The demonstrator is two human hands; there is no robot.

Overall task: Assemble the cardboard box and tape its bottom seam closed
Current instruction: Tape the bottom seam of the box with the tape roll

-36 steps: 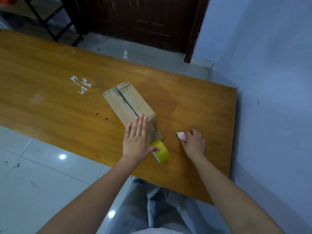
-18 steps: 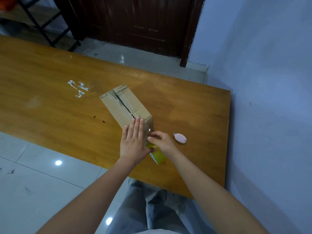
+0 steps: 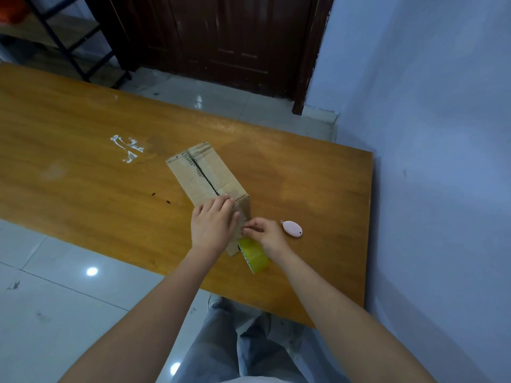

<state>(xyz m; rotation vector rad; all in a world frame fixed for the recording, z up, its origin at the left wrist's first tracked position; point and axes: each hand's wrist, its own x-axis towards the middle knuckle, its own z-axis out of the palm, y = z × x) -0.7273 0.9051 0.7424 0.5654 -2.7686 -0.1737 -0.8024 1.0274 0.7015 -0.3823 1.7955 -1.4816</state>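
Left hand (image 3: 214, 226): lying palm down on the near end of the cardboard box (image 3: 208, 180), fingers bent at the tips and pressing on the top face by the seam.
Right hand (image 3: 266, 231): thumb and fingers pinching together at the box's near corner, just beside the left hand; what they are pinching is too small to tell.
Tape roll (image 3: 253, 257): yellow, standing on edge on the counter (image 3: 83, 161), touching the box's near end, below the right hand.
Cardboard box: sitting mid-counter, angled away to the left, dark seam running along its upper face.
Pink cutter (image 3: 292, 228): lying on the counter just right of the right hand.
White residue (image 3: 126, 147): sticking to the counter, left of the box.
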